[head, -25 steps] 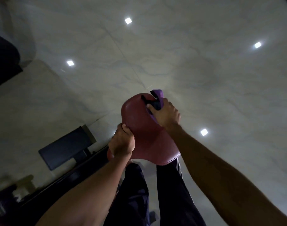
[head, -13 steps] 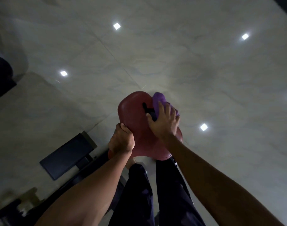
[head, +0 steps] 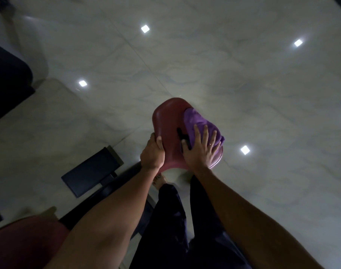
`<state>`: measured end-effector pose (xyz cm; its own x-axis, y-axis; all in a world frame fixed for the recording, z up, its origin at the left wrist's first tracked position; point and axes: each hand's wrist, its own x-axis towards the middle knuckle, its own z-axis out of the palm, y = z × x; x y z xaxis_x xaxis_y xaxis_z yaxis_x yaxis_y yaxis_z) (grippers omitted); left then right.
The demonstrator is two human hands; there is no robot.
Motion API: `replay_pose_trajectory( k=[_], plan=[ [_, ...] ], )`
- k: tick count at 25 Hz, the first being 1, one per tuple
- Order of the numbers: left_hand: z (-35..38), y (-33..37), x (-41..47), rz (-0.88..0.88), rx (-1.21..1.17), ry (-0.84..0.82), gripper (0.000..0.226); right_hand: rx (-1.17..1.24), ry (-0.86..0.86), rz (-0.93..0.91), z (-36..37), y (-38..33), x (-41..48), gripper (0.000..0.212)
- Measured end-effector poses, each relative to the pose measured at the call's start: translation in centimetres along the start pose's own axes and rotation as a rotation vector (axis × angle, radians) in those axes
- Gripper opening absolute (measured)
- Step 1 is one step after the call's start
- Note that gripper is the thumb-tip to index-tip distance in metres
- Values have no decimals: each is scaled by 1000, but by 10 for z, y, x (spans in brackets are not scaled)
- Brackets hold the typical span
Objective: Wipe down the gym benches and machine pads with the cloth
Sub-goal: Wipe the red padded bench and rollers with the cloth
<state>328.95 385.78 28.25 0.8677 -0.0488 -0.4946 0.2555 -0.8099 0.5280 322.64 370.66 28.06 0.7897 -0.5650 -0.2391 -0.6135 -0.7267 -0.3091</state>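
The left hand [head: 153, 152] gripped the left edge of the red pad [head: 168, 121], fingers curled round it, as before. On the pad's right half, the purple cloth [head: 196, 121], bunched at the far rim a second earlier, lay spread under the flat, splayed right hand [head: 200, 152]; wiping seemed underway. No writing was readable.

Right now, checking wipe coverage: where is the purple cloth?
Head view: the purple cloth lies on the red pad, right half, under the right hand.
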Motion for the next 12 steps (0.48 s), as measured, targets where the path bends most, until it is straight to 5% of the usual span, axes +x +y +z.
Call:
replay_pose_trajectory(
  k=[2, 7, 9, 12],
  plan=[
    [-2, -7, -5, 16, 7, -5, 49, -40, -60, -64, 11, -28, -13, 74],
    [-5, -20, -10, 29, 15, -36, 60, -160, -67, -705, 2, 46, -32, 74],
    [-5, -22, -10, 48, 21, -37, 62, -147, -27, -615, -3, 68, -26, 77],
    [-5, -21, -11, 57, 19, -38, 63, 24, 23, -151, 4, 28, -41, 90]
  ],
)
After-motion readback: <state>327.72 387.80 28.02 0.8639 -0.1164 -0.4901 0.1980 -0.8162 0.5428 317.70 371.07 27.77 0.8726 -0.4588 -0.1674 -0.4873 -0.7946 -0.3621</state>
